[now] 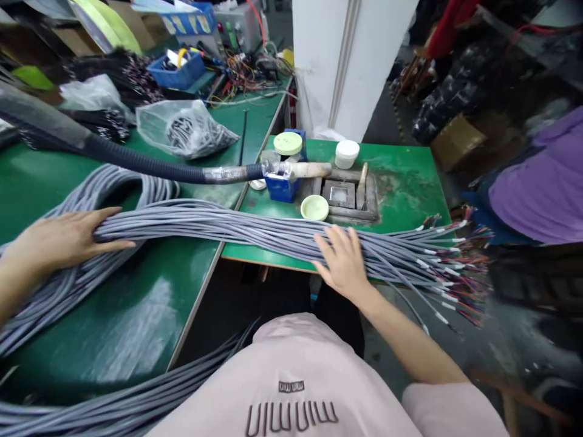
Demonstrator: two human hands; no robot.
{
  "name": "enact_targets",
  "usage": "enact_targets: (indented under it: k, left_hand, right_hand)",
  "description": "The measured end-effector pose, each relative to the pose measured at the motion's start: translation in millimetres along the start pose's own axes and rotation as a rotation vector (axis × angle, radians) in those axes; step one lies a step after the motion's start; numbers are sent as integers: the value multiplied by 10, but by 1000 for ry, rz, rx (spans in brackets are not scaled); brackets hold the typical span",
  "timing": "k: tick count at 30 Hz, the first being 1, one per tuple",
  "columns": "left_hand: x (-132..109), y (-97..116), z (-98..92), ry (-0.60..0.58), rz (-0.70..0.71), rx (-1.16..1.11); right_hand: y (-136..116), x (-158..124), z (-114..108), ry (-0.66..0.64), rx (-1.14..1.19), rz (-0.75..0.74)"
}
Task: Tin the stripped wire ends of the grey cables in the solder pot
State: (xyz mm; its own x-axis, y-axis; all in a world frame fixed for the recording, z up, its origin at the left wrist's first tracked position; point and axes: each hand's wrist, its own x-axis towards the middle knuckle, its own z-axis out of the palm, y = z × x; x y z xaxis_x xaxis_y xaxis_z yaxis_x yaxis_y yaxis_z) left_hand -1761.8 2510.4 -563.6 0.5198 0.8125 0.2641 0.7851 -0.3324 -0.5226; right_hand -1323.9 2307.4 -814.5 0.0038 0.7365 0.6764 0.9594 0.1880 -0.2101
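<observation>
A thick bundle of grey cables (218, 223) runs from the left table across to the smaller green table. Its stripped ends (460, 273), with coloured wires and white tags, hang past the right edge. My left hand (68, 240) is at the bundle's left part, thumb and fingers apart around its side. My right hand (341, 258) lies on top of the bundle, right of the middle, fingers spread. Left of the bundle the cables loop into a large coil (109, 182).
A ribbed hose (173, 170) crosses above the bundle to a blue box (280, 188). Behind the bundle are a square metal pot (339, 194), a white tub (347, 153) and a round lid (314, 208). A person in purple (542, 182) is at the right.
</observation>
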Motion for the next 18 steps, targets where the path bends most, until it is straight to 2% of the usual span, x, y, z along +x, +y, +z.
enact_targets:
  k: [2, 3, 6, 9, 11, 14, 18]
  left_hand:
    - [-25, 271, -101, 4, 15, 70]
    - [-28, 469, -150, 51, 46, 60]
    - [60, 1250, -219, 153, 251, -77]
    - [286, 2065, -152, 87, 522, -194]
    - [443, 2470, -70, 33, 588, -261]
    - [574, 2770, 49, -31, 627, -311]
    - [559, 2786, 154, 2, 625, -286]
  right_hand:
    - [280, -286, -126, 23, -82, 119]
    - [412, -418, -180, 13, -116, 164]
    - [757, -769, -319, -56, -181, 247]
    - [1046, -1057, -465, -150, -210, 235]
    - [1239, -1210, -568, -211, -234, 200]
    - [1540, -1334, -709, -300, -207, 112]
    - [1875, -1184, -856, -380, -37, -59]
